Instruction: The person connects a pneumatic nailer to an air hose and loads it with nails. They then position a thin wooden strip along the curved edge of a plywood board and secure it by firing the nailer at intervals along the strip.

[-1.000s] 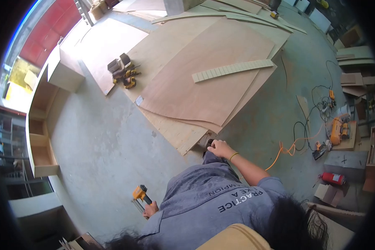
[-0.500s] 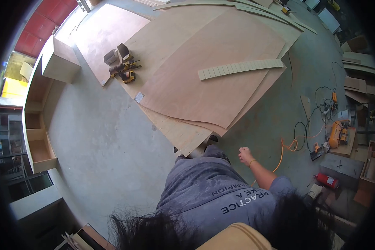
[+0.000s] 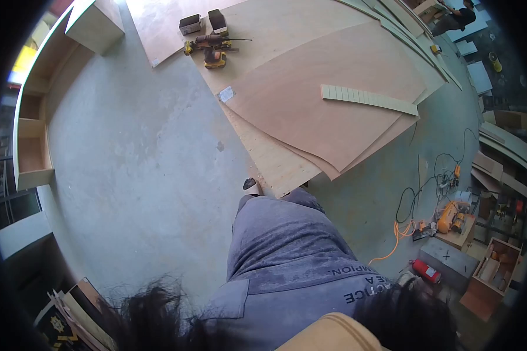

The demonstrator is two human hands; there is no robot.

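Neither my left hand nor my right hand shows in the head view now. In front of my legs lie large thin plywood sheets point(image 3: 310, 117), stacked and slightly fanned, with curved edges. A narrow slatted wooden strip point(image 3: 369, 98) rests across them at the right. Toward the far left corner of the stack sit two cordless power tools point(image 3: 215, 57), one with a long bit or blade pointing right. Beside these stand two small dark boxes point(image 3: 190, 24). A small pale label point(image 3: 226, 94) is on the sheets' left edge.
Left stands a curved wooden shelf unit point(image 3: 34, 146) with a box-shaped cabinet point(image 3: 96, 26). At right are tangled cables, an orange hose point(image 3: 397, 234), a yellow compressor point(image 3: 448, 217), a red fire extinguisher point(image 3: 425, 271) and an open wooden box point(image 3: 499, 266). Another person point(image 3: 455, 19) is at the far right.
My right hand, seen low at the right with curled fingers, has left the view. The view has swung so the sheets and tools sit further right. Another person has come into sight.
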